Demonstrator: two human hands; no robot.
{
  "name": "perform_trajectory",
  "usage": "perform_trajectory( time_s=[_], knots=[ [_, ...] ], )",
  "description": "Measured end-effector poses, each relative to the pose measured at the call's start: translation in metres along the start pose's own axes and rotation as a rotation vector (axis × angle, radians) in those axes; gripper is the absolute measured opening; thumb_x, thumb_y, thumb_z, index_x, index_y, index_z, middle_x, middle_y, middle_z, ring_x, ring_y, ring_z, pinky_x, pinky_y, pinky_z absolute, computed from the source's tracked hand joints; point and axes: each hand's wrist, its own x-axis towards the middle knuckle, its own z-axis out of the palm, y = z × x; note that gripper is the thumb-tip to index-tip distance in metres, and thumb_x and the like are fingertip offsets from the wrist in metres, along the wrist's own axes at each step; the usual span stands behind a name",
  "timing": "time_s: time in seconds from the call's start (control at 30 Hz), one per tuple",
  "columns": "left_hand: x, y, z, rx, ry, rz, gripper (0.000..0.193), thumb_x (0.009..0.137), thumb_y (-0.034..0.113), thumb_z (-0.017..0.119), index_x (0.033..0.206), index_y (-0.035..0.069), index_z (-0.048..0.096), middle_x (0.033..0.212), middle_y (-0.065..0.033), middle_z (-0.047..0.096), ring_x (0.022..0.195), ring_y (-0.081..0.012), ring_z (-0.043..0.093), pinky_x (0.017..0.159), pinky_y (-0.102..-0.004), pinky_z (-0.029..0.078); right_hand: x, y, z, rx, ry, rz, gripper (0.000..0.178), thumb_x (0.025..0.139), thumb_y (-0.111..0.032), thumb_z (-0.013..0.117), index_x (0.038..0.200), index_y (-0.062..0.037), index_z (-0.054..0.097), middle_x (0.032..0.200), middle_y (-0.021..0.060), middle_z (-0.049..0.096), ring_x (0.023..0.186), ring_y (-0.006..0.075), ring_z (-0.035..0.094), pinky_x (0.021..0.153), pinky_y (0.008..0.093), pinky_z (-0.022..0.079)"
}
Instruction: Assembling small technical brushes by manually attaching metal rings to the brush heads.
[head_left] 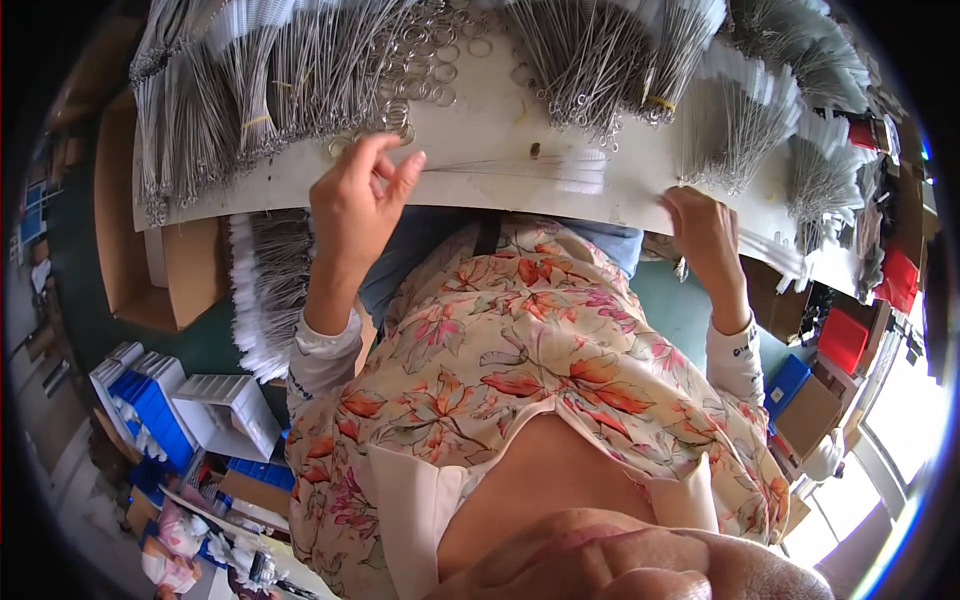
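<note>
My left hand is over the table's near edge, just in front of a scatter of metal rings. Its thumb and forefinger are apart, and no object shows between them. A few thin wire brushes with white bristles lie on the white tabletop between my hands. To the right, my right hand rests at the table's edge with thumb and fingers pinched together. Whatever they may grip is hidden. Beyond that hand stands a bundle of wire brushes.
Big bundles of looped wire brushes crowd the far left, with another bundle at the far middle. A cardboard box stands below the left edge. Lower left are white and blue bins; a red bin is at right.
</note>
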Motion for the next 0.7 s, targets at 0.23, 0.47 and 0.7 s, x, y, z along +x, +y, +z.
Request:
perform_trajectory(
  time_s=[0.23,0.47,0.7],
  knots=[
    [-0.001,-0.006,0.008,-0.263,-0.093,-0.01,0.007,0.085,0.005,0.058,0.083,-0.001,0.056,0.084,-0.0083,0.063,0.071,-0.0099,0.061,0.06,-0.0249,0.05,0.052,-0.125,0.005,0.739,0.229,-0.419,0.005,0.077,-0.01,0.064,0.081,-0.0096,0.066,0.089,0.004,0.061,0.062,0.0234,0.061,0.055,0.0333,0.049],
    [0.026,0.023,-0.028,-0.835,-0.183,0.197,0.013,0.082,-0.004,0.057,0.094,0.0,0.062,0.101,-0.012,0.06,0.078,-0.0114,0.061,0.07,-0.0252,0.056,0.08,-0.133,-0.011,0.916,0.081,-0.51,0.008,0.079,-0.008,0.063,0.085,-0.0036,0.065,0.08,0.0084,0.063,0.062,0.0193,0.06,0.056,0.0299,0.047],
    [0.036,0.03,-0.042,-0.823,-0.332,0.336,0.017,0.083,-0.004,0.055,0.096,0.002,0.063,0.108,-0.0136,0.058,0.088,-0.0157,0.062,0.068,-0.0244,0.055,0.076,-0.119,-0.037,1.229,-0.436,-0.255,0.012,0.087,-0.015,0.058,0.09,-0.0058,0.066,0.075,0.0058,0.065,0.06,0.015,0.058,0.057,0.0233,0.045]
  ],
)
